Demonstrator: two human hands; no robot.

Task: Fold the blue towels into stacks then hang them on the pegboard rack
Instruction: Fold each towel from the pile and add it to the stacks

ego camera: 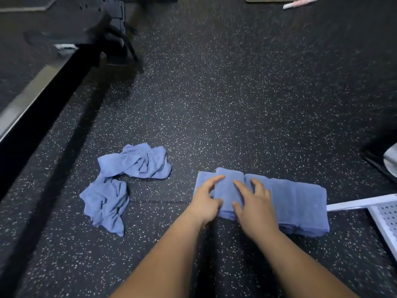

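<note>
A folded blue towel (227,190) lies on the speckled black floor, raised between my hands. My left hand (207,198) pinches its left edge with thumb and fingers. My right hand (253,203) grips its right side, fingers spread over the cloth. To the right, a row of folded blue towels (300,203) lies flat, overlapping each other. Two crumpled blue towels (120,181) lie loose on the floor to the left. The white pegboard rack (384,216) lies at the right edge, only partly in view.
Black gym equipment (101,33) with a long dark frame (43,108) runs along the left side. A pale pink and white object (300,2) lies at the top right. A dark shape (382,151) stands at the right edge.
</note>
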